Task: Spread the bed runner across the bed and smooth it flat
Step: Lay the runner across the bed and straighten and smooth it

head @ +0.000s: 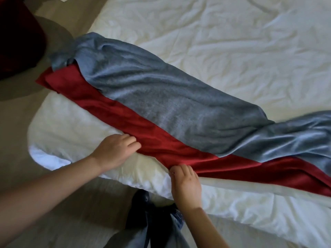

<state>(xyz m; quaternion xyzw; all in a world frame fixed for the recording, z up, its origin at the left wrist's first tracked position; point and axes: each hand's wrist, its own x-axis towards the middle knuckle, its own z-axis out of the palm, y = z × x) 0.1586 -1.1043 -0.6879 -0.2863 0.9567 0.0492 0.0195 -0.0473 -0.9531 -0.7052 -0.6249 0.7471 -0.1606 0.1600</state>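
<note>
Left hand [114, 151] flat, fingers spread, pressing bed runner [161, 122] red edge. Right hand [186, 183] curled, fingertips pinching same edge. Runner rumpled on white bed [232, 42]; beige floor [18, 113].

Dim, soft focus; wide-angle bending at edges.

We've got both bare arms stretched forward, left hand [114, 151] flat, palm down, right hand [186, 183] nearer, fingers curled.
</note>
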